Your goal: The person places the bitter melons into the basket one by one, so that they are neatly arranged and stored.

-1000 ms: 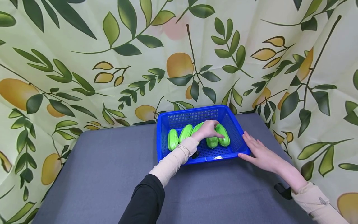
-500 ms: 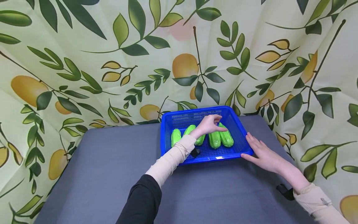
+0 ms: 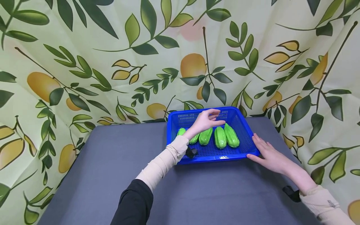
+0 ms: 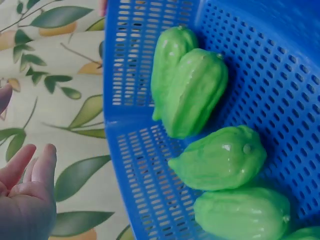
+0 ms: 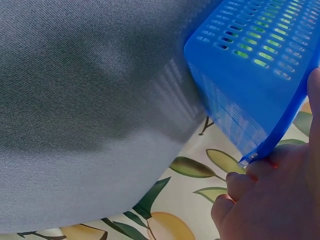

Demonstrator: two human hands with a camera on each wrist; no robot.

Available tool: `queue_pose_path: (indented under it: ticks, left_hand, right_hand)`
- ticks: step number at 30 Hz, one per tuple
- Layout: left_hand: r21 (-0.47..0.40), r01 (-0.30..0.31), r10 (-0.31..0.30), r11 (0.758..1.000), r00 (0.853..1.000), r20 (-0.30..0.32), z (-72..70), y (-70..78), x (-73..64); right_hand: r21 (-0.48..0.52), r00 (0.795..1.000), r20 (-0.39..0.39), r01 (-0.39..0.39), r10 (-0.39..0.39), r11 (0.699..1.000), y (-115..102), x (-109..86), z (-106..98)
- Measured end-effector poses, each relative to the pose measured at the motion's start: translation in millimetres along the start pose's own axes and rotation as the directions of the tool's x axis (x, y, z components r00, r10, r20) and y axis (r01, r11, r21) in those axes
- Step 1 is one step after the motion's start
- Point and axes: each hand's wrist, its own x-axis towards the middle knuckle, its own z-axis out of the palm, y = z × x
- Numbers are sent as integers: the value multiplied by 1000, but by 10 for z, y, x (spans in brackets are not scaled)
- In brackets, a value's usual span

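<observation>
A blue perforated plastic basket (image 3: 180, 161) stands on the grey tabletop. Several glossy, ridged green gourd-like vegetables (image 3: 220, 137) lie in a row inside it, the leftmost ones partly covered by my left arm. My left hand (image 3: 204, 121) hovers above the basket, thumb and fingers spread in a loose curve, holding nothing. In the left wrist view, a gap separates that hand (image 4: 30, 200) from the two leaning gourds (image 4: 195, 92). My right hand (image 3: 271, 158) touches the basket's right rim near its front corner, with fingers extended; the right wrist view shows its knuckles (image 5: 250, 187) beside the rim.
A cloth with leaf and fruit print (image 3: 157, 47) hangs behind the table and along its right side. The grey tabletop (image 3: 112, 175) extends left of and in front of the basket. Black straps (image 3: 291, 193) show at my wrists.
My left hand has let go of the rightmost gourd and risen up and leftward from it. My right hand stays at the rim. The whole head view has shifted slightly.
</observation>
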Motion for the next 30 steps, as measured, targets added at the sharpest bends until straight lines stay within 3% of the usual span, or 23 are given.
queue_pose_path:
  ticks: [7, 22, 30]
  left_hand:
    - [-81, -12, 10, 997, 1000, -23, -167, 38, -159]
    - [-131, -21, 13, 991, 998, -63, -407, -13, -332]
    - [-204, -65, 38, 977, 990, -136, -650, -52, -495]
  right_hand:
    - [6, 1000, 4, 0, 0, 1000, 4, 1, -5]
    - [30, 1000, 17, 6, -6, 1000, -1, -23, -9]
    - [28, 1000, 6, 10, -10, 1000, 6, -21, -11]
